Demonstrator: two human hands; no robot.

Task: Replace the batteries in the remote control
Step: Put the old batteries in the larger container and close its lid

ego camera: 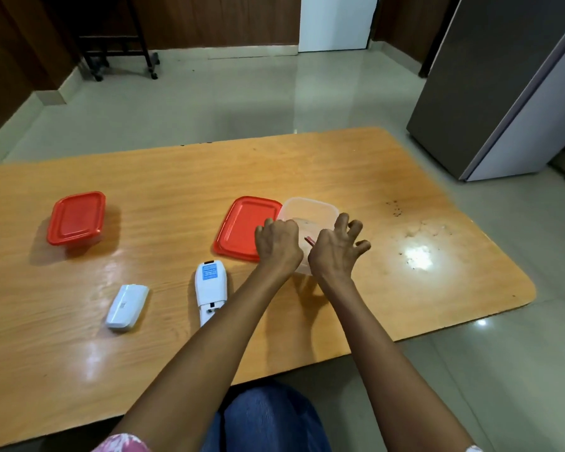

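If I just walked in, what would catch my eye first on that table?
Probably both hands, left hand and right hand, meeting over a clear tub, pinching a small red thing. Next, the red lid beside it and the opened white remote nearer you.

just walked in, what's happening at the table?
A person is partway through a battery swap. The remote lies face down on the table with its battery bay open, and its cover sits apart to the left. Both hands are over an open clear container, whose red lid lies beside it. The right hand pinches a small red battery; the left hand is closed, contents not visible. A second container with its lid on sits far left.
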